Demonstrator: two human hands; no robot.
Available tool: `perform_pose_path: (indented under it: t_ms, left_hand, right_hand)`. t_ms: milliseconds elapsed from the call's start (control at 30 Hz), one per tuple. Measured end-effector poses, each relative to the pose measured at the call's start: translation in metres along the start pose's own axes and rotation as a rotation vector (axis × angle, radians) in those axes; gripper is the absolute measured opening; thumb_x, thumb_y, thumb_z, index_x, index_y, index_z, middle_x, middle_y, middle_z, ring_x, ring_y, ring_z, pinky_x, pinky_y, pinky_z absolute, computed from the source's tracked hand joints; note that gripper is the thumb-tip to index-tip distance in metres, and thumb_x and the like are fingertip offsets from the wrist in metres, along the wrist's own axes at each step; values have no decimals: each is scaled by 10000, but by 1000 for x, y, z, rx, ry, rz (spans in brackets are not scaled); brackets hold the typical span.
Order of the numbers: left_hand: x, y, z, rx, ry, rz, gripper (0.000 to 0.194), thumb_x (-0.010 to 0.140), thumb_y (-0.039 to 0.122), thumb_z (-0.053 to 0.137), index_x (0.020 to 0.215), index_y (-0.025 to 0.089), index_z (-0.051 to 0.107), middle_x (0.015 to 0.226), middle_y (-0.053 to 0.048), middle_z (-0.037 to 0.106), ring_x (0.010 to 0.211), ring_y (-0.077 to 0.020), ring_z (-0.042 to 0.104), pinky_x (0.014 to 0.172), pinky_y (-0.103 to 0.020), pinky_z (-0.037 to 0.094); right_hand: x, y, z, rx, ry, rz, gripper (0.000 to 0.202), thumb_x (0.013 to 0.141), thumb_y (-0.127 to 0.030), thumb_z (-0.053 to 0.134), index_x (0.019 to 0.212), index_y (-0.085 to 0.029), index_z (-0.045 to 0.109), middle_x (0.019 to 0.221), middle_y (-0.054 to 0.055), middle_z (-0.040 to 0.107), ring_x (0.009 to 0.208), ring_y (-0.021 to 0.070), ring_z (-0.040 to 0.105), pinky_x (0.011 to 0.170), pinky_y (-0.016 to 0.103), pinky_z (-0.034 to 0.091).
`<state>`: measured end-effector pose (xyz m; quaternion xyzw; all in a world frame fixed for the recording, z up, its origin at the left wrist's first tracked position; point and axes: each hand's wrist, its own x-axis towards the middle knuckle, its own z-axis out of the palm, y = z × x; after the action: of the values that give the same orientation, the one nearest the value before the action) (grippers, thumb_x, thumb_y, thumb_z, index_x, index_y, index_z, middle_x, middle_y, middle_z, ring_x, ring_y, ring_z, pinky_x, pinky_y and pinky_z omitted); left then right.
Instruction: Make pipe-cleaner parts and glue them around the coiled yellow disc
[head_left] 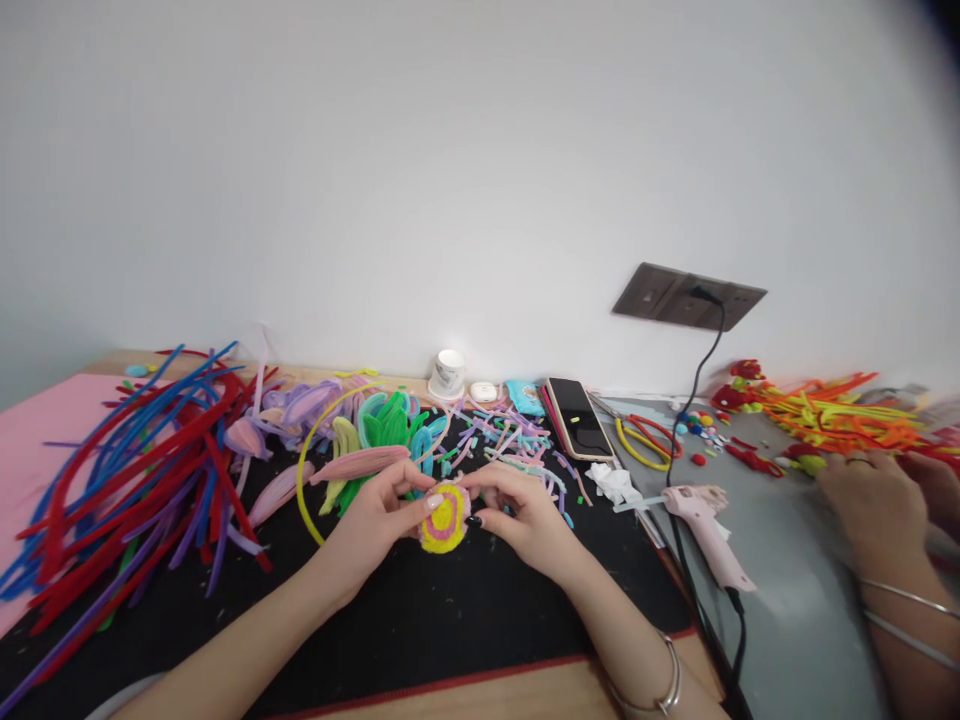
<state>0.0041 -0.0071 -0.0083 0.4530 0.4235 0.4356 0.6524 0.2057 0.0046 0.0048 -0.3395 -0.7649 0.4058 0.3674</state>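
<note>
A round coil of yellow and pink pipe cleaner (443, 517) is held up over the black mat. My left hand (382, 505) pinches its left side, thumb on the front face. On the opposite edge, the fingertips of my right hand (521, 510) are closed on the rim. A long yellow pipe cleaner (301, 480) arcs up beside my left hand; whether it joins the coil is hidden. Just beyond my hands lie green looped pipe-cleaner leaves (390, 420) and a pink looped petal (360, 463).
Red and blue pipe cleaners (150, 470) heap at left. Behind my hands are short pastel pieces (502, 435), a small cup (449, 373) and a phone (577, 418). A pink glue gun (709, 535) with its cord lies right, near a co-worker's hands (874, 500).
</note>
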Motion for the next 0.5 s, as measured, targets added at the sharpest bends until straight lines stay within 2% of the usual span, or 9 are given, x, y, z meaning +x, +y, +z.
perform_pose_path:
  t_ms: [500]
  left_hand:
    - [2, 2, 0, 86, 9, 36, 264, 690, 344, 707, 769, 175, 520, 753, 20, 626, 611, -116, 577, 545, -215, 456]
  right_hand:
    - [0, -5, -1, 99, -46, 54, 343, 781, -113, 622, 1092, -256, 622, 864, 5, 535, 641, 102, 407, 573, 223, 331]
